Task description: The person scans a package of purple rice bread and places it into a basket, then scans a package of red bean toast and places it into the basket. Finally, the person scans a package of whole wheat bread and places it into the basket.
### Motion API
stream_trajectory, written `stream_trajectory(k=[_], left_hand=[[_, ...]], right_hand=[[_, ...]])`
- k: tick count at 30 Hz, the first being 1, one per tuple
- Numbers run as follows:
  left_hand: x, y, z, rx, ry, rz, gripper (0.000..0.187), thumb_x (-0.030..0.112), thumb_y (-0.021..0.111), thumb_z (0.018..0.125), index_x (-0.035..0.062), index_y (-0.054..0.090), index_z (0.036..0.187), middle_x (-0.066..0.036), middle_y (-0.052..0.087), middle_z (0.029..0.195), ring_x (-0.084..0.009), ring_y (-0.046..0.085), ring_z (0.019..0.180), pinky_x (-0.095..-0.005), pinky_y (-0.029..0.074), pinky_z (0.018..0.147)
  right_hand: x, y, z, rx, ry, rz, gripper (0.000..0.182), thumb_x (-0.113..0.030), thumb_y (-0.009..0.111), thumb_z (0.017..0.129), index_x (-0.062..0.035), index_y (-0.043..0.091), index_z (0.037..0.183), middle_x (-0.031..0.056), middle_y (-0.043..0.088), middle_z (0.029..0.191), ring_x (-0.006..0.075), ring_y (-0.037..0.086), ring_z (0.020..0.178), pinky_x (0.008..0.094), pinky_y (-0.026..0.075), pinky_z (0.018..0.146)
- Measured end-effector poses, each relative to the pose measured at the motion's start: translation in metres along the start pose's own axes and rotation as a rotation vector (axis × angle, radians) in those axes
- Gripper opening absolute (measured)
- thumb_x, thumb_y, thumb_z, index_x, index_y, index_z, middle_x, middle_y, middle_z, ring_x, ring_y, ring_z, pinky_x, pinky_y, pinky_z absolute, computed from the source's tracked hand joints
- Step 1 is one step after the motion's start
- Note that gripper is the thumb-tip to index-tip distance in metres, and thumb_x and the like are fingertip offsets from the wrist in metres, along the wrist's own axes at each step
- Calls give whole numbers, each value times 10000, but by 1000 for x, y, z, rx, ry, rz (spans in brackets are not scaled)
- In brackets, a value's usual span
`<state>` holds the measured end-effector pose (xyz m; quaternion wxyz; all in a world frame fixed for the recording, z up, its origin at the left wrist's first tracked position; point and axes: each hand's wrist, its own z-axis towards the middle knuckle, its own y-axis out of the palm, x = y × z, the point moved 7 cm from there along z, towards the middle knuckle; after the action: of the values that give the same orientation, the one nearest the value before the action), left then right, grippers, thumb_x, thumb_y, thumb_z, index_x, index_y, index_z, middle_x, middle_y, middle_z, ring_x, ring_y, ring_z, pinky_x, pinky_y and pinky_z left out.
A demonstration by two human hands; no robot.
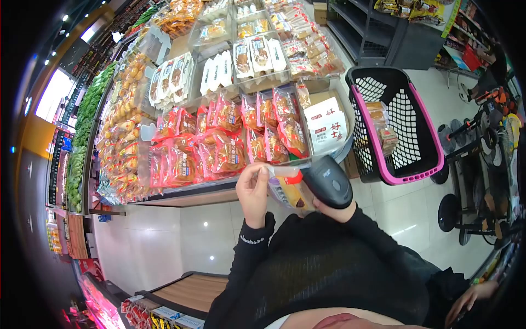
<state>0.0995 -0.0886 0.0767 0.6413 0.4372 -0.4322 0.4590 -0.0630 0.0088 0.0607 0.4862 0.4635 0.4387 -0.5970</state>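
Note:
My left hand [253, 189] pinches the upper edge of a clear-wrapped packaged bread [290, 193], which has red and yellow on its wrapper. My right hand [335, 212] is wrapped round a black barcode scanner [329, 182], its head right beside the package. Most of the right fingers are hidden under the scanner. Just beyond both hands lie red-wrapped bread packs [222, 153] in rows in the display bins. Close to the scanner stands a white printed carton [327, 131].
A black basket with a pink rim [383, 167] stands at the right, holding several bread packs [379, 118]. White-boxed pastries [253, 57] and bagged buns [129, 104] fill the display. Another person's hand [472, 299] shows at lower right. A wood-topped stand [192, 293] is behind me.

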Motion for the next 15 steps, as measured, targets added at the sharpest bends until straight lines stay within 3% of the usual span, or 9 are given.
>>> stream_trajectory(k=[1,4,10,13,15], left_hand=[[-7,0,2,27,-26,0,101,75,492,817,-19,527,817,-40,538,791,-80,486,720,-213,389,662],[-18,6,13,28,-20,-158,99,77,467,832,-7,518,844,-45,547,801,-80,508,720,-216,408,657],[-45,23,19,142,-161,-469,77,85,454,841,21,495,847,-42,546,817,-93,522,740,-227,428,679],[-56,35,16,144,-217,-550,69,88,455,841,27,486,845,-46,547,835,-103,526,762,-236,431,694],[-63,44,14,122,-252,-588,68,89,449,843,30,483,846,-52,550,848,-114,531,779,-242,434,705]], right_hand=[[3,-6,3,1,-78,-90,309,-104,620,682,-34,521,966,41,542,813,157,514,768,283,401,714],[22,-22,6,35,19,46,243,-25,629,664,-41,521,881,7,532,761,87,496,678,234,406,623],[45,-49,7,257,96,119,349,24,609,668,-26,494,994,16,525,874,93,506,760,236,412,675],[39,-61,12,287,22,240,344,21,609,670,-25,498,992,16,526,887,95,507,794,228,408,694],[32,-75,15,318,64,130,314,20,602,674,-24,504,970,16,529,849,93,506,759,225,408,666]])
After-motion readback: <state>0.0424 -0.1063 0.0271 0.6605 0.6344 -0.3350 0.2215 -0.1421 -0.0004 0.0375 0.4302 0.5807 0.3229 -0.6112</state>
